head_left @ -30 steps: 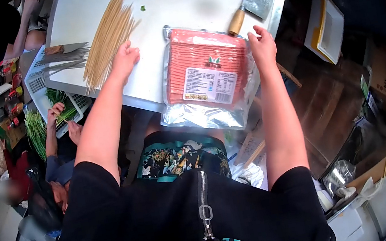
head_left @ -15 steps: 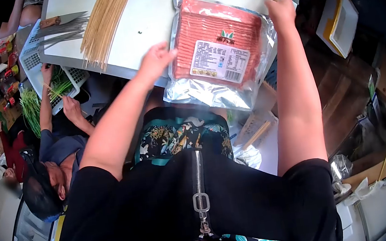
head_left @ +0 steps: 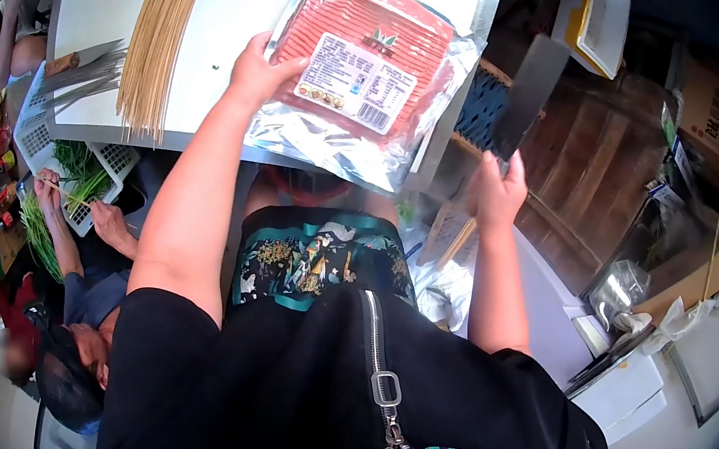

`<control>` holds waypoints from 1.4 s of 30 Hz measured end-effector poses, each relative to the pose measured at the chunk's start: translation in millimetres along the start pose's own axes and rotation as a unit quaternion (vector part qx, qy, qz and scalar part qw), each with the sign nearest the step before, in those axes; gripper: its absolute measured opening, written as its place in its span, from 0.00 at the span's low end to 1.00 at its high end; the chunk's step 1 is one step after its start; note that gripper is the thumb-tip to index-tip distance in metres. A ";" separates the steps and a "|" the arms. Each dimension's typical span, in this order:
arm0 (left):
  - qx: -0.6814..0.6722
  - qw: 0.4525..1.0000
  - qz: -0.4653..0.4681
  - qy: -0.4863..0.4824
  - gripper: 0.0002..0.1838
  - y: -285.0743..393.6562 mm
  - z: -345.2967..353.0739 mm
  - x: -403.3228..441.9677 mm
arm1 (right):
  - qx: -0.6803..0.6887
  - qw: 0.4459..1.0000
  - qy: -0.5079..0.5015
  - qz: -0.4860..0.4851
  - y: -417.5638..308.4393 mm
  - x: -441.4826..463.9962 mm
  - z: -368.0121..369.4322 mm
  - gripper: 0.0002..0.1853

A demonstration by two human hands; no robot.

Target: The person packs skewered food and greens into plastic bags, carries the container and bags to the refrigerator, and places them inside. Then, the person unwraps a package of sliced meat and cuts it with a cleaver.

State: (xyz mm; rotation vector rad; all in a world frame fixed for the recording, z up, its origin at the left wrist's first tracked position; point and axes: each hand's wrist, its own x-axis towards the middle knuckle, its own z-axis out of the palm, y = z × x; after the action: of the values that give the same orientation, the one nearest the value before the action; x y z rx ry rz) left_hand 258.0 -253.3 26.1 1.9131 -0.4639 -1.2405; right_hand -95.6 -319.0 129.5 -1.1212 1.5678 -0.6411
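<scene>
A clear and silver vacuum pack of pink sliced meat [head_left: 416,11] lies slightly tilted at the table's near edge, its white printed label [head_left: 354,83] facing up. My left hand [head_left: 258,74] grips the pack's left edge, thumb on top. Off the table to the right, my right hand [head_left: 500,192] is wrapped round the handle of a cleaver [head_left: 534,87]. The cleaver's broad dark blade points up and away from me, apart from the pack. Its handle is mostly hidden by my fingers.
On the white table [head_left: 227,12] lie a bundle of bamboo skewers [head_left: 158,55], thin metal skewers [head_left: 91,76] and a wooden-handled knife [head_left: 66,62]. At left, a co-worker's hands [head_left: 111,226] handle green stalks by a white basket [head_left: 119,160]. A foam box [head_left: 602,12] stands at right.
My left hand has reached the pack and taken hold of its left edge. My right hand has brought the cleaver off the table, down towards me. The pack appears turned clockwise.
</scene>
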 end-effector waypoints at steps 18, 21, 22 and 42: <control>-0.034 0.993 -0.088 0.074 0.22 -107.3 -29.0 -56.2 | -0.506 0.717 -0.400 -0.264 -43.5 -60.5 99.3 0.16; 0.093 0.985 -0.104 0.106 0.22 -113.2 -26.7 -51.6 | -0.518 0.710 -0.384 -0.284 -45.2 -59.6 106.8 0.17; 0.097 0.985 -0.098 0.107 0.22 -121.3 -25.7 -46.9 | -0.520 0.708 -0.384 -0.284 -46.8 -61.0 109.0 0.17; 0.118 0.979 -0.111 0.122 0.29 -79.9 -20.8 -58.6 | -0.676 0.616 -0.390 -0.106 -47.1 -51.7 58.6 0.09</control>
State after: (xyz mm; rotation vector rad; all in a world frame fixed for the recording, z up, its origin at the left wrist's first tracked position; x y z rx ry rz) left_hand 240.9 -156.2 3.1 2.3371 -0.2833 -1.1042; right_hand -24.4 -283.8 174.5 -2.2495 0.9058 1.1116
